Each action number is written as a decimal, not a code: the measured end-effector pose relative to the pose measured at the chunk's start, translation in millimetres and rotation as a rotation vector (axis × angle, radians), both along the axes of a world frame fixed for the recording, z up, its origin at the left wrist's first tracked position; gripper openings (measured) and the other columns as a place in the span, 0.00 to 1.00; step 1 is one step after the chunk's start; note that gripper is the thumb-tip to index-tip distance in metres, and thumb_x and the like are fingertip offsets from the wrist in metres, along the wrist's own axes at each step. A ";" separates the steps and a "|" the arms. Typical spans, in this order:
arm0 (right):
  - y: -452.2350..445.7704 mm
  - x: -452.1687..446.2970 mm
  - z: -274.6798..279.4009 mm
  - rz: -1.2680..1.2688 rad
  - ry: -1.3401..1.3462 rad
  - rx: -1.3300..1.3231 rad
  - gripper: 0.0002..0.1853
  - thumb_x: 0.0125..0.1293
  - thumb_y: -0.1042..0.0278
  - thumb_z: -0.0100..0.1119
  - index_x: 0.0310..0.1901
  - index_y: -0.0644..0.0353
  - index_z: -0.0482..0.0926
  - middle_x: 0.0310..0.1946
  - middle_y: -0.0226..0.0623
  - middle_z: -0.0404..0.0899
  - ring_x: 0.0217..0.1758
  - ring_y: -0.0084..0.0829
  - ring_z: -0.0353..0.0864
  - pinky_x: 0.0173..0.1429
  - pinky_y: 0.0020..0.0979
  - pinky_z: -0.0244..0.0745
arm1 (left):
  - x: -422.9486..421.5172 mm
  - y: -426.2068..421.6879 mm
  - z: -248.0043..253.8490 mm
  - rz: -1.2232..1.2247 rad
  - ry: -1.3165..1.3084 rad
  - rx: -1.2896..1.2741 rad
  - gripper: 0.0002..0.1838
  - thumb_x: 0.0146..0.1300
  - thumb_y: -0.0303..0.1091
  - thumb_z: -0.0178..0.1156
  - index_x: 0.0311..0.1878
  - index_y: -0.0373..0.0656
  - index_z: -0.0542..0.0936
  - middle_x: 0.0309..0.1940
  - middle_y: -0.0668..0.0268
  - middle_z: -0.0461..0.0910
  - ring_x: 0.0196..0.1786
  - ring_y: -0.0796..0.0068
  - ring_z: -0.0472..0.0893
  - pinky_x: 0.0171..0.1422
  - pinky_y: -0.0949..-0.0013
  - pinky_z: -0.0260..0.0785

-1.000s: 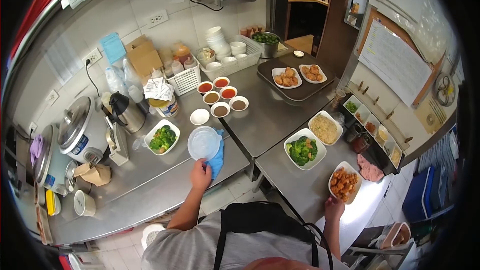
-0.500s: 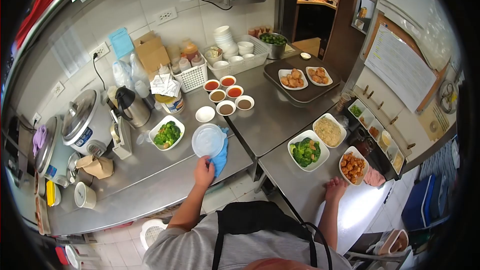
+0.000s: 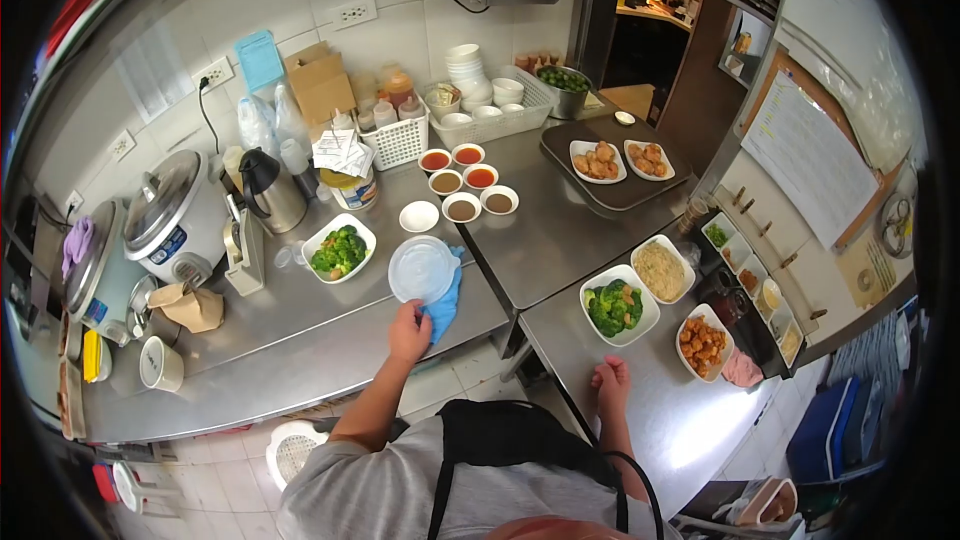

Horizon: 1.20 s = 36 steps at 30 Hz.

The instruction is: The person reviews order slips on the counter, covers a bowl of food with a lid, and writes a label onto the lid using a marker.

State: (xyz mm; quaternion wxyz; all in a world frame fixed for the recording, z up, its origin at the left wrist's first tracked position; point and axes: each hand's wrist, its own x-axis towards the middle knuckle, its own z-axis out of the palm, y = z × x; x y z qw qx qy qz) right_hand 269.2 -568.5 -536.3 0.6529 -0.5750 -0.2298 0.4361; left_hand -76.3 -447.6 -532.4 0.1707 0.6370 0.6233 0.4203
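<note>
My left hand (image 3: 409,332) pinches the near edge of a round translucent lid (image 3: 421,270), which lies over a blue cloth (image 3: 444,312) near the counter's front edge. My right hand (image 3: 611,378) has its fingers curled above the right counter and touches no dish; whether anything small is inside it is hidden. Just beyond it is a white bowl of broccoli (image 3: 613,309), with a bowl of rice (image 3: 661,271) behind. A bowl of browned meat pieces (image 3: 703,343) sits to its right, beside a pink cloth (image 3: 742,369). Another broccoli bowl (image 3: 339,249) is left of the lid.
Several small sauce bowls (image 3: 462,207) and a white bowl (image 3: 419,216) stand behind the lid. A dark tray (image 3: 625,197) holds two plates of fried food. Rice cookers (image 3: 170,220), a steel jug (image 3: 273,190) and a paper bag (image 3: 190,308) are left; a condiment rack (image 3: 750,280) is right.
My right hand has let go of the meat bowl and moved left, its fingers curling. That bowl now sits farther back, near the pink cloth. My left hand stays at the lid while the view shifts.
</note>
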 end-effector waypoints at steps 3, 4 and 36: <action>-1.4 1.4 0.4 -0.012 0.020 -0.043 0.05 0.58 0.70 0.45 0.34 0.59 0.69 0.21 0.29 0.69 0.18 0.18 0.65 0.22 0.19 0.62 | -1.5 0.6 -0.3 -0.014 0.006 0.029 0.14 0.48 0.32 0.54 0.40 0.43 0.70 0.25 0.60 0.72 0.27 0.62 0.73 0.31 0.65 0.66; -1.6 1.8 2.4 -0.014 0.026 -0.057 0.05 0.59 0.69 0.44 0.34 0.60 0.69 0.21 0.30 0.70 0.18 0.18 0.65 0.22 0.19 0.62 | -1.8 0.9 -1.1 -0.021 0.011 0.043 0.14 0.48 0.32 0.54 0.40 0.43 0.70 0.25 0.60 0.72 0.27 0.62 0.73 0.31 0.65 0.66; -3.3 -5.5 -4.4 0.090 -0.851 -0.129 0.14 0.54 0.61 0.45 0.20 0.63 0.67 0.18 0.49 0.67 0.22 0.47 0.68 0.26 0.40 0.61 | -0.8 5.1 -11.4 -0.068 -0.042 -0.047 0.13 0.51 0.27 0.51 0.42 0.39 0.68 0.28 0.60 0.69 0.31 0.69 0.71 0.37 0.70 0.64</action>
